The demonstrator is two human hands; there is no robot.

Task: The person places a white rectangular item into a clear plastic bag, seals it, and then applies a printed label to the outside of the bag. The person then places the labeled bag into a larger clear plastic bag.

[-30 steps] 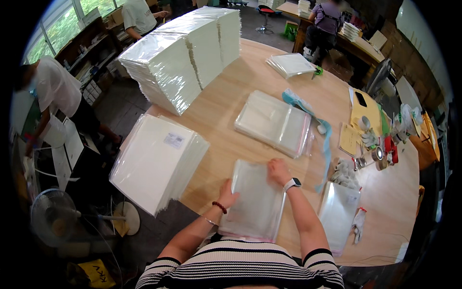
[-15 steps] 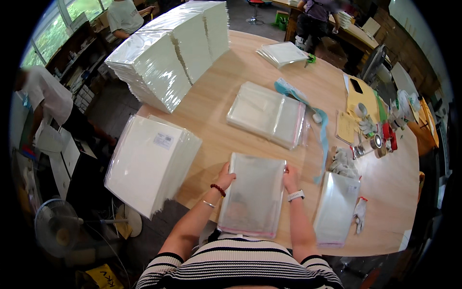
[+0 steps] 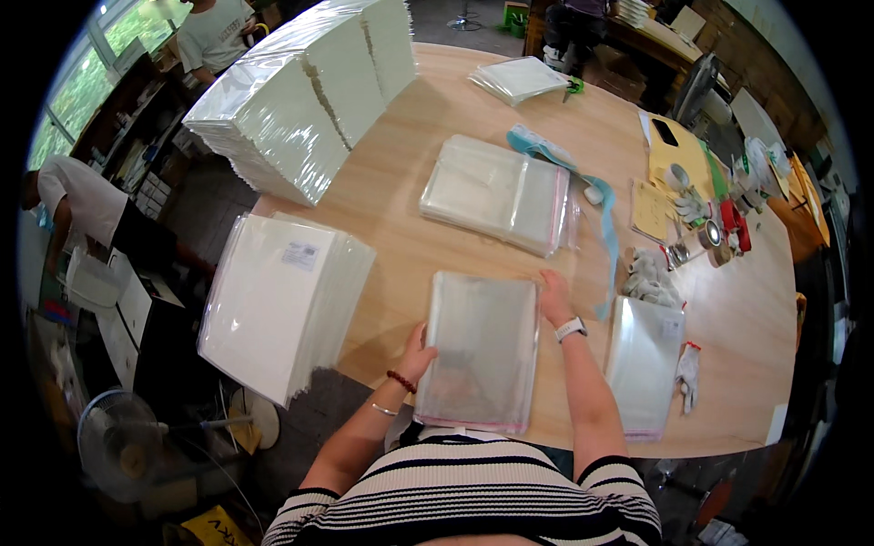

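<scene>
In front of me lies a stack of clear plastic bags (image 3: 478, 350), with a pinkish strip along its near edge, close to the table's front. My left hand (image 3: 416, 354) grips the stack's left edge, its thumb on top and the other fingers mostly hidden. At the far right corner, my right hand (image 3: 553, 298) rests against the side with its fingers stretched forward. Farther off is another pile of clear bags (image 3: 492, 194), and to the right a flatter bundle of bags (image 3: 645, 364).
Left stands a pile of wrapped white sheets (image 3: 273, 300); behind it rises a tall plastic-wrapped stack (image 3: 291, 100). A blue ribbon (image 3: 607, 241), grey gloves (image 3: 651, 278) and tape rolls (image 3: 701, 241) lie rightward. A fan (image 3: 123, 446) stands left; people work beyond the table.
My right hand has let go of the stack's right edge and moved toward its far corner, fingers extending. My left hand has slid nearer to me along the left edge. The view has shifted slightly.
</scene>
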